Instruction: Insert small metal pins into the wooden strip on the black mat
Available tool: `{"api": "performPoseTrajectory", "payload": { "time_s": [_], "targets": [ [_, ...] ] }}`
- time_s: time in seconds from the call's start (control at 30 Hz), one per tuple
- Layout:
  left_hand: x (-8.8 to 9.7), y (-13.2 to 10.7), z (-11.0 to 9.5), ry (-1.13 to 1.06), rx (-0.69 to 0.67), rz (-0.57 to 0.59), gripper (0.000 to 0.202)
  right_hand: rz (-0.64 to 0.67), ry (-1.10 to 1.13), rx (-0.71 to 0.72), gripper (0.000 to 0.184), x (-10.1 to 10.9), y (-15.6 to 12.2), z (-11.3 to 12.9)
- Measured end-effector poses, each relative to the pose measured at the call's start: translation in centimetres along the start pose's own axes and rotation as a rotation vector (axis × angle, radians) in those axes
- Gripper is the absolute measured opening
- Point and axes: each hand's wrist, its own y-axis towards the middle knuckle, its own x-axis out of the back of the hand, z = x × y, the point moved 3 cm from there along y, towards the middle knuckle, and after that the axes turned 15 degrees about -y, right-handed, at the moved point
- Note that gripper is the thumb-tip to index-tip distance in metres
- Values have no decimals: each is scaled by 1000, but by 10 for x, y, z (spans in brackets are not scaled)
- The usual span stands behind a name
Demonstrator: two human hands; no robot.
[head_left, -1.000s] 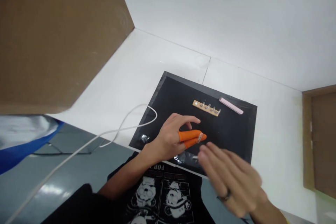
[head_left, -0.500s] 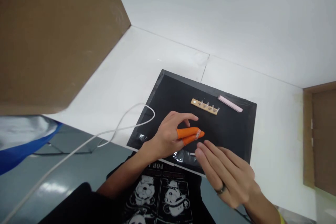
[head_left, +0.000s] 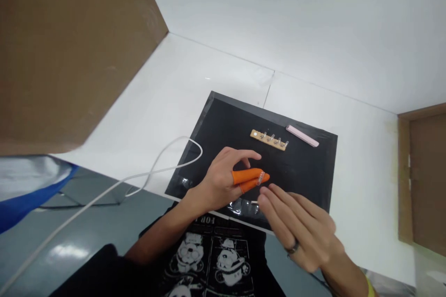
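Observation:
My left hand (head_left: 226, 178) is over the black mat (head_left: 230, 120), with orange finger cots (head_left: 247, 176) on two fingers. A small clear piece (head_left: 260, 177) sits at those covered fingertips, pinched between them as far as I can see. My left index finger reaches out above it. Close by on the right, my right hand (head_left: 299, 227), with a dark ring, has its fingers pressed together; what they hold, if anything, is hidden. A thin white stick (head_left: 254, 202) shows beside its fingertips; I cannot tell whether it is held or lies on the mat.
Beyond my hands lie a tan strip (head_left: 258, 134) bearing several small clear upright pieces and a pink bar (head_left: 302, 136). A white cable (head_left: 167, 169) loops over the mat's left edge. Brown panels stand left (head_left: 80, 55) and right (head_left: 428, 176) on the white table (head_left: 365, 185).
The whole view has shifted slightly, so everything appears a little further left. Both hands keep nearly the same pose, and the clear piece stays at the orange fingertips.

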Motion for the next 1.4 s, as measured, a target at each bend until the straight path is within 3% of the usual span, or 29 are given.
{"api": "performPoseTrajectory", "payload": {
  "time_s": [0.1,0.13,0.23,0.37,0.5,0.57,0.63,0.73,0.83,0.97,1.07,1.23,1.4],
  "targets": [
    [1,0,0,-8,14,-7,31,-59,-28,-160,32,1,-4,-5],
    [1,-1,0,-9,19,-11,31,-76,-35,-166,31,1,-5,-5],
    [0,-1,1,-18,26,-16,31,-27,13,22,24,-2,-3,1],
    [0,-2,1,-12,18,-12,31,-83,-77,-200,35,0,-2,-4],
    [1,-1,-1,-10,-3,-20,31,-23,-25,-11,31,-3,-3,2],
    [1,-1,-2,-8,11,-21,30,-101,-77,-168,42,-2,-5,-4],
    [1,-1,-2,-11,26,-24,29,-132,-99,-201,41,-2,-5,-5],
    [0,-1,-1,-24,22,-29,31,-20,-6,-11,26,-5,-3,2],
    [-1,0,0,-20,15,-29,31,-96,-37,-188,33,-1,-5,-3],
    [0,0,0,-23,28,-32,30,-41,-6,-65,36,-4,-5,0],
    [0,0,1,-8,32,-23,30,-93,-32,-200,44,-5,-4,-4],
    [-3,8,23,78,-55,40,25,-43,-73,-109,44,-17,-9,-11],
    [-6,35,69,146,-113,193,16,-116,-182,-413,36,-34,-34,-55]
  ]
}}
